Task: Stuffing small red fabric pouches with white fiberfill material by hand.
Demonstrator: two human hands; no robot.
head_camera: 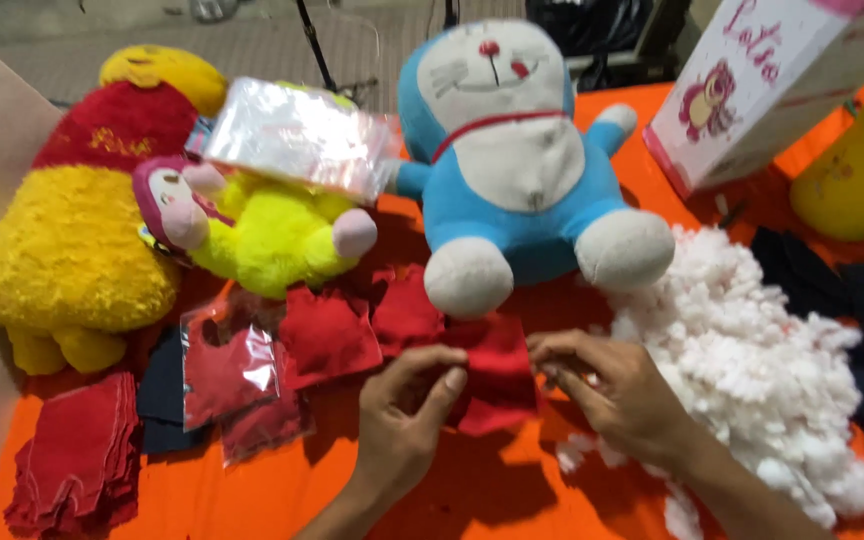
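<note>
My left hand and my right hand both pinch a small red fabric piece low in the middle of an orange cloth. The left fingers grip its left edge, the right fingers its right edge. Just behind it sits a blue and white cat-like plush toy, upright and facing me. A big heap of white stuffing fibre lies right of my right hand, touching my wrist.
More red fabric pieces and clear plastic bags lie left of my hands, with a stack of red cloth at the lower left. A yellow and red plush, a yellow-green plush, a white printed box.
</note>
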